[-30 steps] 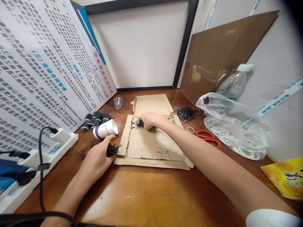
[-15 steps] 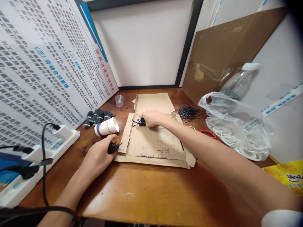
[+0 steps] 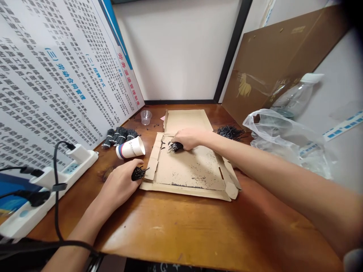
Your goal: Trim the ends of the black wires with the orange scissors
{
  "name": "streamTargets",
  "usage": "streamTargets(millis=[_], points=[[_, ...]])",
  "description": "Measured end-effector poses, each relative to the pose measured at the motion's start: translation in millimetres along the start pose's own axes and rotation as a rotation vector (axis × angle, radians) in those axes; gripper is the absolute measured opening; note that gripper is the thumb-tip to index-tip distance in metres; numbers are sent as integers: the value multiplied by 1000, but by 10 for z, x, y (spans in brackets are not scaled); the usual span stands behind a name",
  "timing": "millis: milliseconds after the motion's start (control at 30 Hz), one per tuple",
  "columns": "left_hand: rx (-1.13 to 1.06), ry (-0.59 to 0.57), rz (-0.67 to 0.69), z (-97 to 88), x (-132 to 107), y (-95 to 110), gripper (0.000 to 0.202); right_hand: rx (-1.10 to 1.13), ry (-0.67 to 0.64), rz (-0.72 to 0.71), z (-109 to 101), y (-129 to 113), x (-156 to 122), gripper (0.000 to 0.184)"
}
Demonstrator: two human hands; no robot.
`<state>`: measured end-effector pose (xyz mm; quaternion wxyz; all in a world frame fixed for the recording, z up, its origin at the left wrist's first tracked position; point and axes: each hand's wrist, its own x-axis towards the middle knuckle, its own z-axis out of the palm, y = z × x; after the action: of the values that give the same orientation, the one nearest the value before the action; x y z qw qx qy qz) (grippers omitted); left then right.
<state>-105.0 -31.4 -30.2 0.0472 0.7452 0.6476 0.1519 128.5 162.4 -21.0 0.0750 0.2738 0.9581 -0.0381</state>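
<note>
My left hand [image 3: 120, 185] rests on the wooden table at the left edge of a flattened cardboard box [image 3: 188, 168], closed on a small bundle of thin black sticks [image 3: 138, 173]. My right hand [image 3: 189, 138] reaches over the far part of the cardboard, its fingers curled on another clump of black sticks [image 3: 175, 146]. A white paper cup [image 3: 131, 147] lies on its side just beyond my left hand. Black specks are scattered over the cardboard.
Tied black bundles [image 3: 120, 135] lie by a printed board [image 3: 56, 71] at the left, a loose black pile [image 3: 230, 132] at the right. A small clear cup [image 3: 146, 117] stands at the back. A power strip [image 3: 48, 179], a plastic bag [image 3: 286, 141] and a bottle [image 3: 297, 96] flank the table.
My right hand has drawn the clump of sticks slightly nearer across the cardboard. The view has shifted, and the scissors by the bag are no longer visible. My left hand keeps its bundle.
</note>
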Motion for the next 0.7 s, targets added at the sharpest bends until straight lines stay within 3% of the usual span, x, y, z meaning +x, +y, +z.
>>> streamTargets(millis=[233,700], points=[[-13,-17,-8,-45,-8,61,29,46,6,-51,34,117,-16,5],[-18,-37,-9,-91,2,102,21,123,55,-36,-50,225,-119,13]])
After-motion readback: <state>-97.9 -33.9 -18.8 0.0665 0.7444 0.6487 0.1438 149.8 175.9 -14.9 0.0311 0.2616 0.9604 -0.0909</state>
